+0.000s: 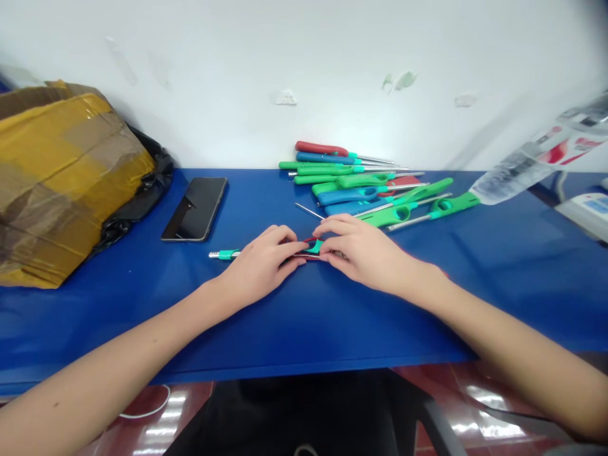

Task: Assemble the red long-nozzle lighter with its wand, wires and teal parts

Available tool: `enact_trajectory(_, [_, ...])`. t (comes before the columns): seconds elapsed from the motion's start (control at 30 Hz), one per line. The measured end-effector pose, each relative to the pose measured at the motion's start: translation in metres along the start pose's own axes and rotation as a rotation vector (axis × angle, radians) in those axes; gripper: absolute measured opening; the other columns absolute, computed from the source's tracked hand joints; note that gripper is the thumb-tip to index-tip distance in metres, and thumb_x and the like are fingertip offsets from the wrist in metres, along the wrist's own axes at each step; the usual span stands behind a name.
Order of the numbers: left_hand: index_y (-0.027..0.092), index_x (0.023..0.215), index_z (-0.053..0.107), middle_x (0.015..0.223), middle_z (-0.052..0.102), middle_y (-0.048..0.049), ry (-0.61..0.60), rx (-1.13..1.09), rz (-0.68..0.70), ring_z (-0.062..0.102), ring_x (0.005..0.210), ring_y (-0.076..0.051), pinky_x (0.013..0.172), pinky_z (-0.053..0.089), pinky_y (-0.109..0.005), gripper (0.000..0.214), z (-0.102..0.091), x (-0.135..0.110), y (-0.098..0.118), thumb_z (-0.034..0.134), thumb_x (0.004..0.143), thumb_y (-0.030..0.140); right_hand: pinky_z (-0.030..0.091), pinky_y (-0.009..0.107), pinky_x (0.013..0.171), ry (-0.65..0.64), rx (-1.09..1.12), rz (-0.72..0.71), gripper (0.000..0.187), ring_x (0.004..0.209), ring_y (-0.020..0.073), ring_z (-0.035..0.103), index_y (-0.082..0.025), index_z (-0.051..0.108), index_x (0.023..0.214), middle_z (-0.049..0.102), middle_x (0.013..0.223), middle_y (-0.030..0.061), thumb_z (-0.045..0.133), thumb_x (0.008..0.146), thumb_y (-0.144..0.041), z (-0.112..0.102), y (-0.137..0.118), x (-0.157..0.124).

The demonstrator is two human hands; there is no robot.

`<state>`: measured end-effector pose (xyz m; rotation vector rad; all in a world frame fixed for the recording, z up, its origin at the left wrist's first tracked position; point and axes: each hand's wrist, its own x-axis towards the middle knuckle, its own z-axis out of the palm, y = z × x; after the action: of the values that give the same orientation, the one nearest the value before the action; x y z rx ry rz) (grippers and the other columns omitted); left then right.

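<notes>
My left hand (259,266) and right hand (363,253) are both pinched around the red lighter (313,247), right here between them, low at the blue table (294,335), metal tip poking out past my left! Beyond my right hand, the heap (332,171) sprawls toward a scuffed white wall (213,82), bottle (510,171) farther right; beyond my left, the phone (197,209), then the taped box (61,177), while shiny reddish floor (161,418) shows below, nearer me than either hand.
</notes>
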<state>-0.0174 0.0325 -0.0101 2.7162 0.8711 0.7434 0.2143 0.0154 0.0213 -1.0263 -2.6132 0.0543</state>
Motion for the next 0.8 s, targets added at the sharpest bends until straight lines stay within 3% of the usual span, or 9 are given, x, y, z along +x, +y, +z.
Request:
enact_trajectory(0.4, [0.015, 0.107, 0.07, 0.098, 0.059, -0.0085, 0.012, 0.015, 0.014, 0.056, 0.09, -0.021, 0.08, 0.052, -0.036, 0.023, 0.0, 0.002, -0.01, 0.053, 0.098, 0.027, 0.051, 0.043, 0.098, -0.167, 0.024, 0.072, 0.015, 0.111, 0.028, 0.06, -0.014, 0.07, 0.079, 0.068, 0.112, 0.0128, 0.059, 0.09, -0.017, -0.01, 0.0, 0.016])
enact_trajectory(0.8, [0.016, 0.107, 0.07, 0.099, 0.059, -0.008, -0.019, 0.026, -0.021, 0.053, 0.091, -0.02, 0.081, 0.05, -0.035, 0.022, -0.001, 0.002, -0.005, 0.052, 0.099, 0.027, 0.051, 0.044, 0.097, -0.073, 0.047, 0.019, 0.014, 0.111, 0.0284, 0.058, -0.014, 0.065, 0.082, 0.064, 0.108, 0.0153, 0.055, 0.091, -0.015, 0.0, -0.001, 0.006])
